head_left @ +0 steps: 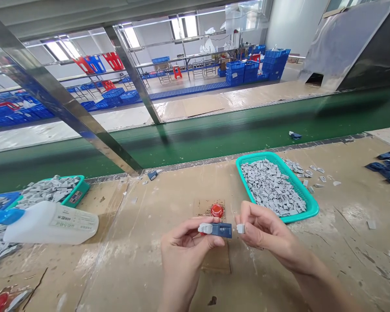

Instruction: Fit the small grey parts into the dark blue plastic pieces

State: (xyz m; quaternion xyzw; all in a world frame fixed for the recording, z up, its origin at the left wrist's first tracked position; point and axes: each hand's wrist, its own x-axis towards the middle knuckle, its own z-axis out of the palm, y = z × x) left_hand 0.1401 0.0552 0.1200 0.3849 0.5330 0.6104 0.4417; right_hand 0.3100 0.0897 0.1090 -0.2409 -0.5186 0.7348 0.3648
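My left hand (185, 242) is closed around a small dark blue plastic part (221, 229) with a grey piece (204, 228) fitted at its left end. It holds the part level above the workbench. My right hand (263, 227) pinches a small grey plastic piece (241, 228) between thumb and fingers, just right of the blue part's end and a little apart from it. A red cap (217, 210) sits on the bench right behind both hands.
A teal basket (307, 212) full of several grey pieces stands at right, with loose ones beside it. A white plastic bottle (52, 223) lies at left near another teal tray (79, 190). Dark blue parts (388, 167) pile at far right. A green conveyor belt (214, 134) runs behind the bench.
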